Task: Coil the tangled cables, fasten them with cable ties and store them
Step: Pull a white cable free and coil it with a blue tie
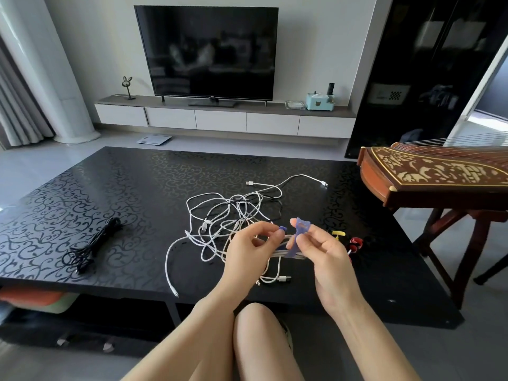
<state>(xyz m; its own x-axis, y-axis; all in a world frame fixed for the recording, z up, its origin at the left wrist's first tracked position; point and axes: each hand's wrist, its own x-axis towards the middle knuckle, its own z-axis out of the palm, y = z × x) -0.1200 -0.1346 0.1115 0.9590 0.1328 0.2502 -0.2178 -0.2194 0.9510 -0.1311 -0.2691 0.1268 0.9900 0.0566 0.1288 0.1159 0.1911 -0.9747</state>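
Fingers (264, 229) of left hand (253, 250) and right hand (323, 250) pinch blue fabric cable tie (301, 224) looped round coiled white cable bundle (298, 255) above front edge of black patterned surface (137, 185); open room left.

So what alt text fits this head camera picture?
A left hand and a right hand pinch a blue cable tie around a coiled white cable above a black table. A tangle of white cables lies behind, a bundled black cable to the left, a yellow tie and a red tie to the right.

Head-worn, forward-down, close over table (115, 193)
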